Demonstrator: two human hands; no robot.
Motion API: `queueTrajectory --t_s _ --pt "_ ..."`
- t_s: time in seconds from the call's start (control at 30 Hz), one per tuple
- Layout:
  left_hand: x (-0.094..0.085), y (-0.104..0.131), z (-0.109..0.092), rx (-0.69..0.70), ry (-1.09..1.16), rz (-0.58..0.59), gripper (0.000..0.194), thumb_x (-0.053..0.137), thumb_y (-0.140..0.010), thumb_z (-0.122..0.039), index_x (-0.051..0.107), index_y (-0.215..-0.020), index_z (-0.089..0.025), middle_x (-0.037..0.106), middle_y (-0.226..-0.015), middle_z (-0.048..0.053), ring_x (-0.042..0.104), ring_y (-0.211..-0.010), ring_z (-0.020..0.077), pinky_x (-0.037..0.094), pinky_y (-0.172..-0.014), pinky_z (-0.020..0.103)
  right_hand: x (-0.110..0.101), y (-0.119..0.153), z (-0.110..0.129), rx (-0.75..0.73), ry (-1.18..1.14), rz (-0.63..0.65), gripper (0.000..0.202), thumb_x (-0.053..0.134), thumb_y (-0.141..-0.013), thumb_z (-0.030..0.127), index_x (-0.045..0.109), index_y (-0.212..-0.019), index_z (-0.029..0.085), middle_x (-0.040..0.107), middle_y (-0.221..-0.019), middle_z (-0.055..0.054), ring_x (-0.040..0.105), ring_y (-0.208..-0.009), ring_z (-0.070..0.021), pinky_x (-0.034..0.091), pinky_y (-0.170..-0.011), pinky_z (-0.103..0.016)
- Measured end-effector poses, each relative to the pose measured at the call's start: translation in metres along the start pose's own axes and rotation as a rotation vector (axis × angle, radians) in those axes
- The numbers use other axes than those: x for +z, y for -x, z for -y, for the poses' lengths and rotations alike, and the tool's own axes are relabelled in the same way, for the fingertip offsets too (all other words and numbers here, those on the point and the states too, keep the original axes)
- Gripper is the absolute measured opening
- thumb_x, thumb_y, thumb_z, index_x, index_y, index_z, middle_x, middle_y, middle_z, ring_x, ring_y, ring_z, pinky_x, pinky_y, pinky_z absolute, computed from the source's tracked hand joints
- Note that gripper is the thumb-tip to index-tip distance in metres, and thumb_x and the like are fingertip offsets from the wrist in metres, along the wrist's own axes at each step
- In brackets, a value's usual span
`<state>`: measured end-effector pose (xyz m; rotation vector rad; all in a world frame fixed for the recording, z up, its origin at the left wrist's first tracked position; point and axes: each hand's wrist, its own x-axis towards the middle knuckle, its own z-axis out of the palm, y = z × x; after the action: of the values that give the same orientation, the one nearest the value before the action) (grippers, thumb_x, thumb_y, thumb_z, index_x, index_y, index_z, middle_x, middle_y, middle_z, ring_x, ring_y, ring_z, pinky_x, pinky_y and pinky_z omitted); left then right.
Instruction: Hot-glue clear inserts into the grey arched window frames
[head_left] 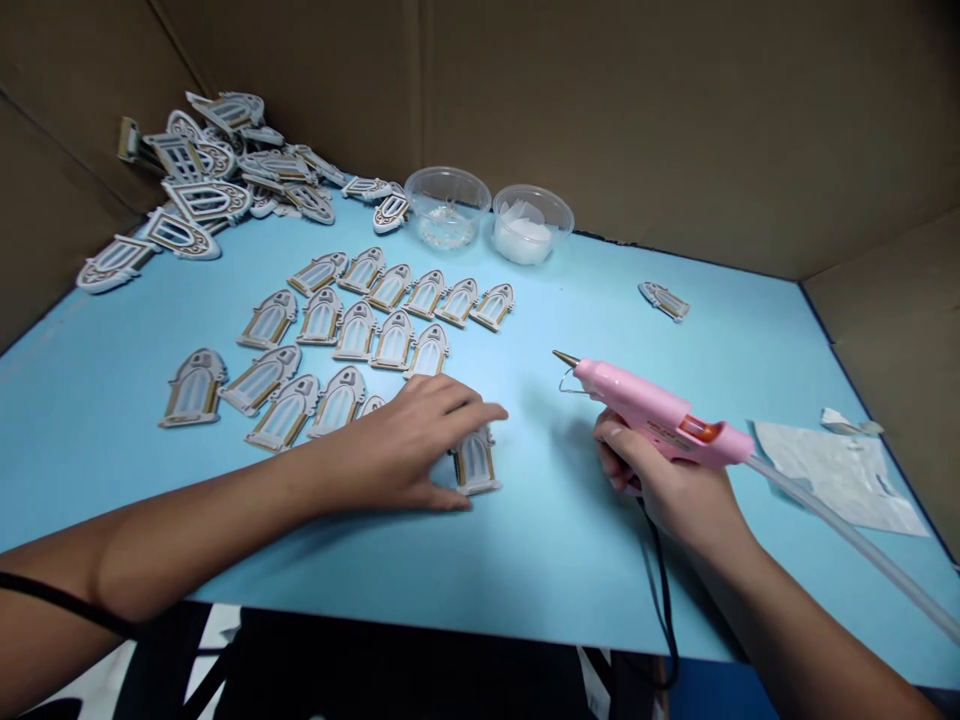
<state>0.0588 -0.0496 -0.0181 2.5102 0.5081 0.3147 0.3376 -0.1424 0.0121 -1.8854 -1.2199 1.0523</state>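
My right hand (664,480) is wrapped round the handle of a pink glue gun (637,395). The gun's metal nozzle points left above the table, and a long clear glue stick runs out of its back. Over the near end of the rows, my left hand (416,440) has thumb and index finger spread apart around a small arched window piece (476,462) lying on the table; whether they touch it I cannot tell. Several similar white and gold window pieces (356,330) lie flat in rows behind and left of this hand, which partly covers some.
A heap of window pieces (202,165) fills the back left corner. Beside it stand two clear tubs, one with small bits (448,215), one with white pieces (525,235). A lone window piece (665,300) and a pale sheet (840,475) lie right. Cardboard walls (637,120) enclose the table.
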Motion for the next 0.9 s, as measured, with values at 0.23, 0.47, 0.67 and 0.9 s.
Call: queueTrajectory --t_s 0.23,0.47,0.67,0.9 --pt "-0.018 -0.003 0.008 -0.053 -0.208 -0.149 0.041 0.045 -0.107 -0.043 0.074 -0.096 -0.016 0.074 -0.094 0.008 0.065 -0.092 0.0246 0.038 -0.089 0.041 -0.004 -0.001 -0.003 -0.002 -0.011 0.027 0.033 0.064 -0.085 0.045 0.051 -0.064 0.022 0.052 -0.057 0.0 0.048 -0.052 -0.0141 0.038 -0.051 -0.029" --pt "-0.024 0.001 0.015 0.093 -0.115 -0.064 0.04 0.048 -0.091 -0.016 0.067 -0.126 -0.016 0.071 -0.123 0.011 0.062 -0.114 0.0252 0.043 -0.1 0.039 -0.005 -0.003 0.002 -0.001 0.016 -0.036 0.031 0.062 -0.082 0.044 0.051 -0.062 0.022 0.052 -0.057 -0.001 0.05 -0.052 -0.0155 0.039 -0.051 -0.03" --pt "-0.015 -0.001 0.006 0.018 -0.197 0.122 0.029 0.058 -0.1 -0.031 0.068 -0.123 -0.017 0.067 -0.11 0.011 0.058 -0.102 0.0278 0.04 -0.09 0.042 -0.004 -0.004 -0.002 0.032 0.011 -0.047 0.032 0.064 -0.08 0.047 0.052 -0.063 0.022 0.052 -0.057 0.0 0.05 -0.052 -0.0151 0.04 -0.051 -0.029" --pt "-0.008 0.0 0.001 0.0 -0.192 0.078 0.059 0.069 -0.092 -0.035 0.054 -0.146 -0.019 0.059 -0.125 0.013 0.053 -0.111 0.0305 0.037 -0.095 0.042 -0.003 -0.004 -0.003 0.016 0.0 -0.045 0.03 0.065 -0.081 0.046 0.054 -0.067 0.022 0.054 -0.058 0.0 0.05 -0.052 -0.0148 0.039 -0.05 -0.029"
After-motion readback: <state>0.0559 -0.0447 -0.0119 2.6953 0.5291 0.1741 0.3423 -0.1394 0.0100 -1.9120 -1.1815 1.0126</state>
